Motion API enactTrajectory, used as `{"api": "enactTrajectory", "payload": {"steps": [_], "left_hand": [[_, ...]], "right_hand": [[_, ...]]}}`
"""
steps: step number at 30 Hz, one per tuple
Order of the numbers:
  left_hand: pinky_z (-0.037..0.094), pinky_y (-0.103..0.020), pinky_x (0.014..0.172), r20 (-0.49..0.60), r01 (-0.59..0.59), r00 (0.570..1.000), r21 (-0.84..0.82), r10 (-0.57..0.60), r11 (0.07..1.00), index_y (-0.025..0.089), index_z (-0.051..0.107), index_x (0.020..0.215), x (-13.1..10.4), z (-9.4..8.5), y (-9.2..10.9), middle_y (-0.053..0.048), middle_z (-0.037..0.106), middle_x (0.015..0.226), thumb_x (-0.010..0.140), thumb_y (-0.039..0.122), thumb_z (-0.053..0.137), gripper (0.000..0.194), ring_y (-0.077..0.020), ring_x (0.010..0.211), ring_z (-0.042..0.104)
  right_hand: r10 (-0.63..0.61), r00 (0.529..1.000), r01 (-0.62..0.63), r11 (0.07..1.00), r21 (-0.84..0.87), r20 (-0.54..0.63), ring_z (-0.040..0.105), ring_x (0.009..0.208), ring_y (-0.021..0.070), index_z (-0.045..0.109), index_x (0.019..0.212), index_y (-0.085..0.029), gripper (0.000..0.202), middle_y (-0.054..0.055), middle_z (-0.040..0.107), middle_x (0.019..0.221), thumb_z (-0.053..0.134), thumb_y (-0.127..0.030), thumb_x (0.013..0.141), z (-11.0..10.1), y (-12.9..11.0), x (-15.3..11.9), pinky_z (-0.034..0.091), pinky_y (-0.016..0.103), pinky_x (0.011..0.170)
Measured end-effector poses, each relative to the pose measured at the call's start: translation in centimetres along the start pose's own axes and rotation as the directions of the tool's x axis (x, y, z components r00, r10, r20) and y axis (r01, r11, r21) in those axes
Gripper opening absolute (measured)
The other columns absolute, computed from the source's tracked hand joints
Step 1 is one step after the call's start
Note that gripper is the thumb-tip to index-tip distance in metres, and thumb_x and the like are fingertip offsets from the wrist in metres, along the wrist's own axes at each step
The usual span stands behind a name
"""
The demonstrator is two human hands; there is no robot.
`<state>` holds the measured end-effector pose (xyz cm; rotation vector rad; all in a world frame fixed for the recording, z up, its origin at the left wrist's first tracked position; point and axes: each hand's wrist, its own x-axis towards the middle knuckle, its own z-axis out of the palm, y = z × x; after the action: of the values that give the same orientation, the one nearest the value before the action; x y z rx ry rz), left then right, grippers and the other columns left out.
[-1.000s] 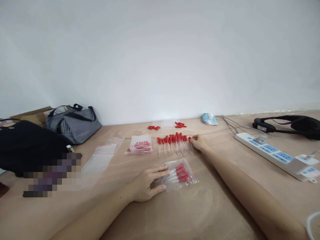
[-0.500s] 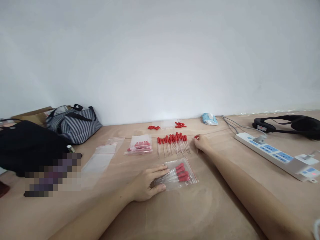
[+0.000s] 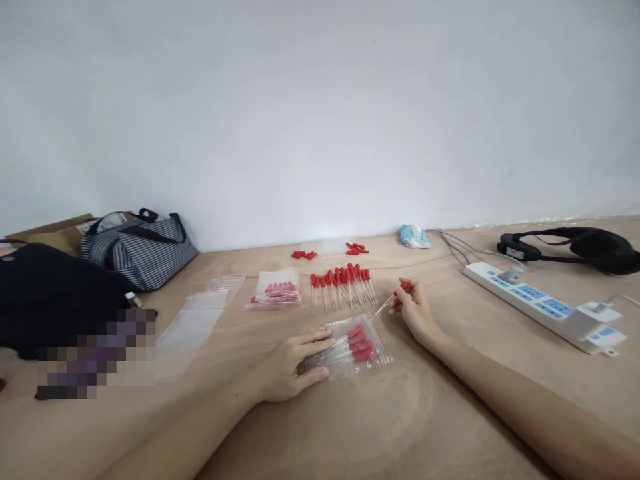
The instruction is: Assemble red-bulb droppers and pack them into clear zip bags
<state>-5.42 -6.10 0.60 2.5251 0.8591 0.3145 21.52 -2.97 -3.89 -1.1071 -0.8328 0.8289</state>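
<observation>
My left hand (image 3: 295, 367) rests on the table, its thumb and fingers holding the closed end of a clear zip bag (image 3: 383, 343). Inside lie several glass droppers with red rubber bulbs (image 3: 359, 343), the bulbs toward the bag's red-lined edge. My right hand (image 3: 414, 310) pinches a single dropper (image 3: 385, 305) by its red bulb, the glass tip pointing down-left close to the bag's upper right corner. Beyond the bag is a row of loose droppers (image 3: 345, 283), red bulbs away from me. To their left sits a stack of filled zip bags (image 3: 276, 290).
Flat plastic bags (image 3: 200, 313) lie on the left, near a striped bag (image 3: 145, 250) and black cloth (image 3: 60, 293). Loose red bulbs (image 3: 304, 255) and glass tubes are by the wall. A tissue pack (image 3: 415, 236), power strip (image 3: 540, 303) and black headset (image 3: 570, 250) occupy the right.
My right hand has moved toward me and turned, bringing the dropper off the right end of the row with its tip near the bag. My left hand stays on the bag.
</observation>
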Motion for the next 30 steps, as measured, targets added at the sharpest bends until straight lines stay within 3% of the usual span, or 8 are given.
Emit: {"api": "enactTrajectory", "payload": {"steps": [3, 9, 12, 16, 23, 27, 30], "left_hand": [[0.033, -0.040, 0.099, 0.001, -0.001, 1.000, -0.009, 0.001, 1.000, 0.021, 0.047, 0.123, 0.0, 0.0, 0.0, -0.008, 0.041, 0.132, 0.081, 0.034, 0.051, 0.045, -0.0235, 0.120, 0.039], [0.032, -0.041, 0.099, -0.015, 0.008, 1.000, -0.002, -0.009, 1.000, 0.022, 0.041, 0.126, 0.0, 0.1, 0.1, -0.007, 0.042, 0.132, 0.080, 0.034, 0.052, 0.049, -0.0243, 0.120, 0.039], [0.034, -0.040, 0.098, -0.019, 0.022, 1.000, 0.010, -0.022, 1.000, 0.023, 0.032, 0.131, -0.1, 0.1, 0.0, -0.007, 0.040, 0.133, 0.080, 0.035, 0.051, 0.056, -0.0233, 0.120, 0.039], [0.035, -0.039, 0.097, -0.017, 0.017, 1.000, 0.001, -0.017, 1.000, 0.025, 0.030, 0.132, -0.2, 0.2, -0.1, -0.006, 0.040, 0.134, 0.081, 0.035, 0.050, 0.056, -0.0232, 0.118, 0.041], [0.034, -0.040, 0.097, -0.022, 0.039, 0.999, -0.006, -0.039, 0.999, 0.025, 0.031, 0.131, -0.3, 0.2, -0.1, -0.006, 0.040, 0.133, 0.081, 0.037, 0.050, 0.055, -0.0244, 0.118, 0.041], [0.034, -0.038, 0.098, -0.031, 0.005, 1.000, -0.017, -0.005, 1.000, 0.025, 0.030, 0.131, -0.2, 0.2, -0.1, -0.005, 0.039, 0.134, 0.081, 0.034, 0.050, 0.055, -0.0233, 0.118, 0.040], [0.034, -0.039, 0.098, -0.033, 0.006, 0.999, -0.019, -0.007, 1.000, 0.025, 0.031, 0.131, -0.1, 0.2, -0.1, -0.006, 0.039, 0.134, 0.081, 0.034, 0.050, 0.055, -0.0235, 0.118, 0.041]], "right_hand": [[0.035, 0.999, -0.035, 0.997, 0.063, 0.000, 0.051, 0.047, 0.0080, 0.038, 0.090, -0.023, 0.035, -0.007, 0.046, 0.066, 0.058, -0.036, 0.064, 0.6, -0.1, -0.5, 0.046, 0.022, 0.042], [0.150, 0.974, -0.173, 0.976, 0.131, 0.172, 0.058, 0.053, 0.0107, 0.039, 0.084, -0.023, 0.034, -0.006, 0.050, 0.066, 0.062, -0.035, 0.062, 1.3, -0.6, -2.3, 0.050, 0.026, 0.052], [0.149, 0.954, -0.161, 0.987, 0.026, 0.261, 0.053, 0.042, 0.0078, 0.039, 0.082, -0.022, 0.038, -0.008, 0.051, 0.063, 0.065, -0.039, 0.061, 1.5, -1.1, -3.1, 0.044, 0.021, 0.039], [0.170, 0.913, -0.110, 0.978, -0.177, 0.370, 0.034, 0.026, 0.0013, 0.043, 0.076, -0.019, 0.039, -0.009, 0.050, 0.056, 0.065, -0.047, 0.059, 1.4, -1.5, -3.4, 0.023, 0.015, 0.024], [0.235, 0.808, -0.100, 0.958, -0.268, 0.540, 0.049, 0.039, 0.0067, 0.054, 0.072, -0.015, 0.037, -0.003, 0.059, 0.054, 0.070, -0.044, 0.057, 1.2, -0.5, -3.3, 0.037, 0.017, 0.036], [0.183, 0.841, -0.049, 0.963, -0.266, 0.509, 0.059, 0.054, 0.0140, 0.062, 0.075, -0.015, 0.036, 0.004, 0.066, 0.068, 0.066, -0.047, 0.060, 1.9, 0.1, -3.1, 0.048, 0.026, 0.051], [0.170, 0.884, -0.021, 0.945, -0.326, 0.435, 0.059, 0.054, 0.0159, 0.063, 0.070, -0.015, 0.034, 0.005, 0.066, 0.065, 0.065, -0.048, 0.061, 2.4, 0.2, -2.8, 0.047, 0.026, 0.048]]}}
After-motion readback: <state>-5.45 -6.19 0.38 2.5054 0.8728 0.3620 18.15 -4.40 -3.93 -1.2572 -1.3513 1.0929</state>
